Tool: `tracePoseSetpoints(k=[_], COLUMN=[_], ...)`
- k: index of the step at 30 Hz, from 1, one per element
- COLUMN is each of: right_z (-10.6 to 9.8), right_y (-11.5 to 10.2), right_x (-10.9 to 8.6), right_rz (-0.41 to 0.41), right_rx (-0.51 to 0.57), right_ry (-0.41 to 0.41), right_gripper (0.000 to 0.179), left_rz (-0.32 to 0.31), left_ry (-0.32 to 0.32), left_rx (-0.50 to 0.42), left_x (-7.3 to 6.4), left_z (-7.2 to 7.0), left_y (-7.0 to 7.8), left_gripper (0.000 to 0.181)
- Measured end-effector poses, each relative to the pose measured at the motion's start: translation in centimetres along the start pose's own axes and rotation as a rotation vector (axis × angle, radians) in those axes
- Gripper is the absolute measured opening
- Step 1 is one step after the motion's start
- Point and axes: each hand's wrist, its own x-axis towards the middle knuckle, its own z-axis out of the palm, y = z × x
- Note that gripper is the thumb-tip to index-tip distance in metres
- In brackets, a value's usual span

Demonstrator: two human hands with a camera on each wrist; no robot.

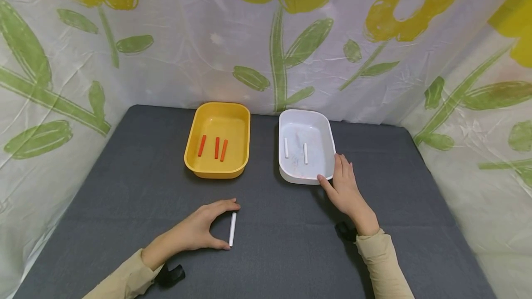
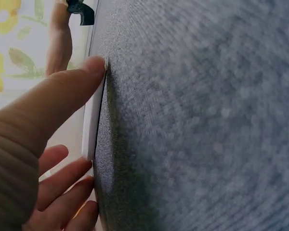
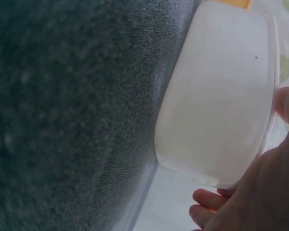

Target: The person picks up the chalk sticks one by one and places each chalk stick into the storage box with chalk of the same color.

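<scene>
Between its thumb and fingertips, my left hand (image 1: 199, 227) holds a white chalk stick (image 1: 232, 229) by its two ends, low at the dark cloth. The left wrist view shows the thumb at one end of the chalk (image 2: 91, 122) and a fingertip at the other. My right hand (image 1: 347, 190) grips the near right corner of a white tub (image 1: 305, 181), thumb at the near rim and fingers along the right side. Inside that tub lie two white chalk sticks, one on the left (image 1: 286, 148) and one nearer the middle (image 1: 305, 153).
Left of the white tub stands a yellow tub (image 1: 218, 174) holding three red sticks (image 1: 217, 148). A dark grey cloth (image 1: 266, 266) covers the table. Behind and on both sides hangs a pale curtain (image 1: 187, 59) with yellow flowers.
</scene>
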Motion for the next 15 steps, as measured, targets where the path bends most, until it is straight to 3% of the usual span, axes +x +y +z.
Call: tracePoseSetpoints(k=[6, 15], right_z=[-0.06, -0.05], right_y=[0.01, -0.06], right_x=[0.00, -0.06], right_rz=[0.009, 0.006], right_rx=[0.004, 0.001], right_ry=[-0.008, -0.002], right_gripper=[0.080, 0.081], left_rz=[0.044, 0.062], left_ry=[0.012, 0.020], left_rx=[0.062, 0.055], left_x=[0.02, -0.10], left_z=[0.22, 0.16], left_y=[0.03, 0.27], left_gripper=[0.082, 0.075])
